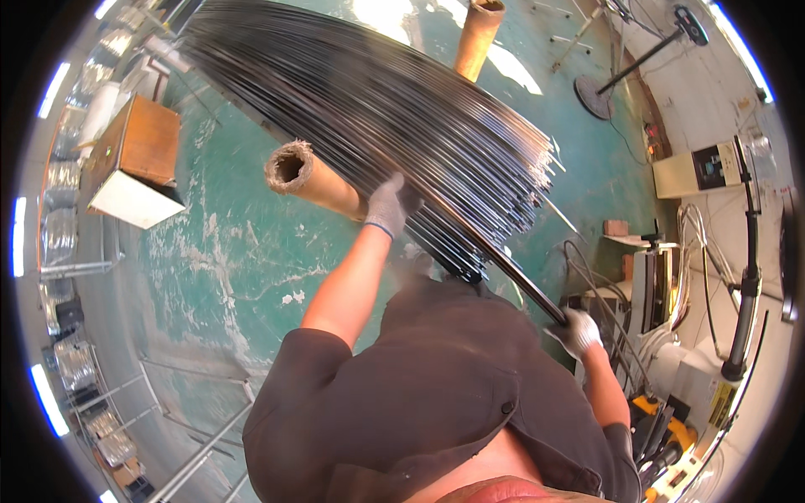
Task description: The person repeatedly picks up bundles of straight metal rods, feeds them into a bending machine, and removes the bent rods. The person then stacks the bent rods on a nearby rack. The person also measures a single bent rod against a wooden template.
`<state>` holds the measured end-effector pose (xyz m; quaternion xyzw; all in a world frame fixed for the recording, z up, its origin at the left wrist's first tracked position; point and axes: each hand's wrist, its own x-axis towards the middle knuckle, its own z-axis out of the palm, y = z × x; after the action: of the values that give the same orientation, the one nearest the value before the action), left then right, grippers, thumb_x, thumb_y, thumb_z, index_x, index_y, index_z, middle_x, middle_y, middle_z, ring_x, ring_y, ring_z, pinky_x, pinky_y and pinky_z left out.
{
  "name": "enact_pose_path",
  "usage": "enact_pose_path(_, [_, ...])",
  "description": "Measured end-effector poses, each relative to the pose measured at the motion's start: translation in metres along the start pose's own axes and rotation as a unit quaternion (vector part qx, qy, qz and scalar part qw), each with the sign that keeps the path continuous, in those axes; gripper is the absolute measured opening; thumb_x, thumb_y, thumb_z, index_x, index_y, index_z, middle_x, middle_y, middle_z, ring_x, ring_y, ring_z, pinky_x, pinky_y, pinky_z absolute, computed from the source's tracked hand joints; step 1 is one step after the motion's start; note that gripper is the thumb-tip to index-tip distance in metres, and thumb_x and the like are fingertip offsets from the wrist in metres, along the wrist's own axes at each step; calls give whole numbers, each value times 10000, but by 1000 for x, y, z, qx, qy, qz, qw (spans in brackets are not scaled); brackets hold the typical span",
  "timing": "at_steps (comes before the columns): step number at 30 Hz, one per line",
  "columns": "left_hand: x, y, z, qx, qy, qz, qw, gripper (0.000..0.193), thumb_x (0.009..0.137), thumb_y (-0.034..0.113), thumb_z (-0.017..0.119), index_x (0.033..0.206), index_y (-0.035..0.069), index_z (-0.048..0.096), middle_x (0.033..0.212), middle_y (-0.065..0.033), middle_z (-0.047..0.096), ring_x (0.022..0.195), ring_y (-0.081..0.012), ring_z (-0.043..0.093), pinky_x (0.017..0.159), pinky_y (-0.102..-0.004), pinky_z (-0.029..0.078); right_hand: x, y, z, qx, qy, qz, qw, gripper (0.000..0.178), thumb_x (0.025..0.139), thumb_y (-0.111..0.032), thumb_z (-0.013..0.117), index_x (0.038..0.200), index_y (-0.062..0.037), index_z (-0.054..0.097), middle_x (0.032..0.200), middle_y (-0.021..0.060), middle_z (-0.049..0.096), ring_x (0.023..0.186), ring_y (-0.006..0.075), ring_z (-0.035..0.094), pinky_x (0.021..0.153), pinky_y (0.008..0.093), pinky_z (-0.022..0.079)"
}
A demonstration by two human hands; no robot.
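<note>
A wide bundle of long, thin black rods (335,75) stretches from the far left toward me, its pale-tipped ends fanned out at the right. My right hand (579,333), in a whitish glove, is closed round the near end of a few black rods (524,281) that stick out past the others. Further along the same rods is my left hand (388,208), gloved in grey, its fingers curled at the near edge of the bundle and partly hidden and blurred. Beneath the bundle run two thick brown cardboard tubes, one end showing near (323,180) and one far (480,38).
On the left stands a brown wooden box (147,142) with a white panel. A stand with a round base (594,96) is at the far right. Hoses and machine parts (654,285) crowd the right wall. Metal frames (201,457) rise at the lower left from the worn green floor (226,268).
</note>
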<state>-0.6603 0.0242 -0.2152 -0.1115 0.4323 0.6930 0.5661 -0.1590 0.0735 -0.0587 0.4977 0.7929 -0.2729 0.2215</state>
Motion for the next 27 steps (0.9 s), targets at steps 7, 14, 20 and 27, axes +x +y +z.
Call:
enact_pose_path(7, [24, 19, -21, -112, 69, -18, 991, 308, 1122, 258, 467, 1093, -39, 544, 996, -169, 646, 909, -335, 652, 905, -509, 581, -149, 102, 59, -10, 31, 161, 986, 275, 817, -318, 837, 932, -93, 728, 892, 190, 752, 893, 421, 723, 806, 519, 570])
enact_pose_path(14, [-32, -30, -11, -55, 27, -21, 998, 149, 1057, 105, 499, 1087, -19, 575, 1046, -167, 645, 988, -333, 637, 956, -519, 546, -82, 32, 147, -10, 263, 139, 955, 258, 786, -308, 811, 823, -124, 634, 789, 147, 698, 809, 387, 704, 708, 502, 540])
enact_pose_path(20, [-121, -64, 55, -49, -104, -73, 991, 143, 1045, 81, 506, 1013, -35, 584, 1000, -178, 617, 985, -329, 611, 1004, -543, 533, -168, 155, 219, 4, 263, 219, 940, 201, 737, -83, 695, 938, -87, 691, 887, 198, 713, 925, 422, 689, 830, 509, 546])
enact_pose_path(27, [-184, -75, 142, 33, -296, 19, 954, 128, 1025, 41, 600, 1151, 19, 606, 1083, -106, 684, 1008, -244, 659, 1056, -484, 528, -341, 315, 358, 5, 442, 489, 752, 165, 841, -55, 625, 999, -49, 670, 1019, 194, 697, 1078, 396, 643, 943, 489, 507])
